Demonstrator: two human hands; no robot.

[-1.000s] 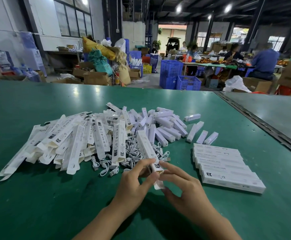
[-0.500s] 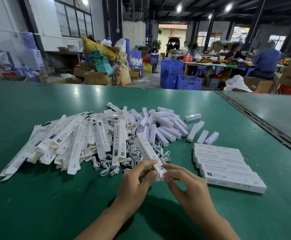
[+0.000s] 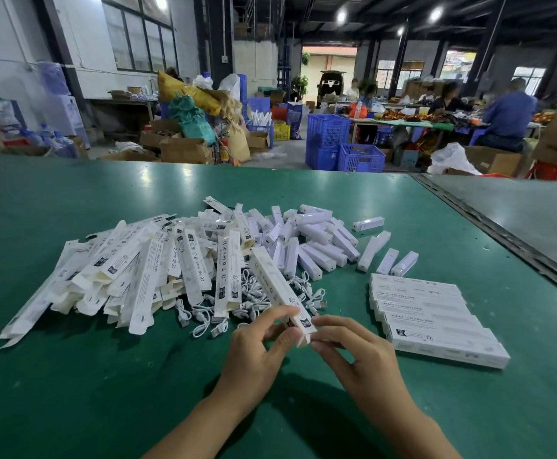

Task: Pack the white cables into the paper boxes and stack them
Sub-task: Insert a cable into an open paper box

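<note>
A long white paper box points away from me, its near end held between both hands. My left hand grips that end with thumb and fingers. My right hand pinches the end flap from the right. Behind the box lies a tangle of white cables. A heap of flat unfolded paper boxes spreads to the left. A row of closed, packed boxes lies side by side at the right.
Several small white lamp bars are piled behind the cables on the green table. A metal seam divides this table from a grey one at the right. Crates, sacks and seated workers fill the background.
The box's near end has lifted slightly and my right fingers have closed on the end flap. My left hand keeps its hold on the box.
</note>
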